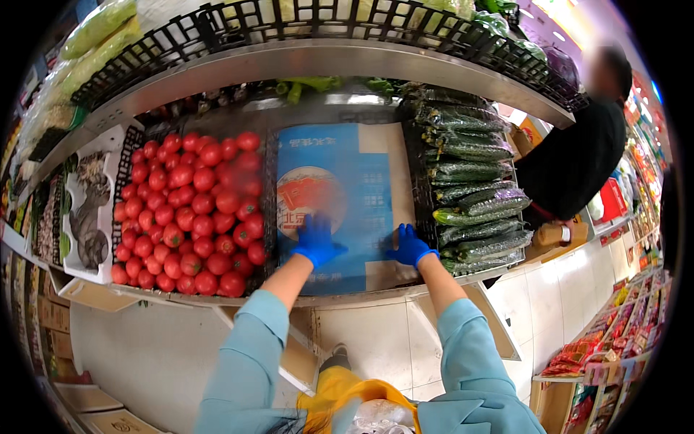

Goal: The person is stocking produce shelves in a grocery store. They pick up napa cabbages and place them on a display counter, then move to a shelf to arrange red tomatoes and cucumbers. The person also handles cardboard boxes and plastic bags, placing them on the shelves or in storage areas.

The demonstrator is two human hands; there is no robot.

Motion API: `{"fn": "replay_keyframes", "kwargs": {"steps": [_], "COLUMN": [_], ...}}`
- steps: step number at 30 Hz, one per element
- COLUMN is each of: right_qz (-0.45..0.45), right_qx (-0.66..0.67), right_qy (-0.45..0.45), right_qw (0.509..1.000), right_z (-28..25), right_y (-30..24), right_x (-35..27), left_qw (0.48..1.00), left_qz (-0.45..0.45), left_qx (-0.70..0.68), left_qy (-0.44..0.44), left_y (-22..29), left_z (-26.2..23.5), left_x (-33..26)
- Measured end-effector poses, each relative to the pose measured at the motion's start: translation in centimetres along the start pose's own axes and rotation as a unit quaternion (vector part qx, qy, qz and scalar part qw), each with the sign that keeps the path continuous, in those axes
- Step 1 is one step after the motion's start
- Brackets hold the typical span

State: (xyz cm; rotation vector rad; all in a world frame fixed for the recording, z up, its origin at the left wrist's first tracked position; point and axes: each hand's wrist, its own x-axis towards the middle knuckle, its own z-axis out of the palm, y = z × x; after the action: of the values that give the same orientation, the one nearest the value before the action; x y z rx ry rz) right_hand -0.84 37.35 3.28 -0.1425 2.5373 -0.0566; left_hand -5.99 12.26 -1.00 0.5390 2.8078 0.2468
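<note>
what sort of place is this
Most likely a grocery shop's produce section: heaped tomatoes, rows of plastic-wrapped cucumbers and, at the lower right, shelved packages point to that.

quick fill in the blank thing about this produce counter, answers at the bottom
1. The tomatoes lie on the ____ side of the blue printed sheet.
2. The left hand and right hand are both gloved in ____.
3. The green vegetables beside the sheet, on its right, are wrapped ____.
4. The other person's top is coloured ____.

Missing words: left; blue; cucumbers; black
</note>
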Motion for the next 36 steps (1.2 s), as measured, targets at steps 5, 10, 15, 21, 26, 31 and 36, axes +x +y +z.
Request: {"fn": "replay_keyframes", "kwargs": {"steps": [5, 10, 15, 21, 26, 31, 36], "right_qz": [-0.007, -0.145, -0.123, -0.13, -0.138, -0.061, 0.147], "right_qx": [0.204, 0.27, 0.261, 0.237, 0.244, 0.362, 0.392], "right_qy": [0.292, 0.35, 0.336, 0.436, 0.484, 0.468, 0.437], "right_qw": [0.934, 0.885, 0.896, 0.858, 0.829, 0.804, 0.796], "right_z": [2.7, 5.6, 5.7, 6.0, 7.9, 13.6, 21.7], "right_y": [1.3, -2.0, -6.0, -6.5, -7.2, -5.7, -0.2], "right_x": [-2.0, -4.9, -7.0, -7.3, -10.8, -16.3, -21.6], "left_qw": [0.933, 0.963, 0.956, 0.975, 0.977, 0.907, 0.81], "left_qz": [0.06, -0.109, -0.07, -0.023, -0.061, -0.035, -0.225], "left_qx": [0.04, -0.005, 0.021, 0.06, 0.097, -0.114, -0.116], "left_qy": [0.351, 0.246, 0.285, 0.214, 0.179, 0.403, 0.528], "left_y": [-6.2, -11.4, -12.5, -11.1, -10.1, -10.9, -10.6], "left_z": [-7.1, -7.5, -5.9, -7.7, -8.9, -8.6, 3.9], "left_x": [-2.2, -1.7, -0.4, -1.5, -1.6, -6.6, -24.2]}}
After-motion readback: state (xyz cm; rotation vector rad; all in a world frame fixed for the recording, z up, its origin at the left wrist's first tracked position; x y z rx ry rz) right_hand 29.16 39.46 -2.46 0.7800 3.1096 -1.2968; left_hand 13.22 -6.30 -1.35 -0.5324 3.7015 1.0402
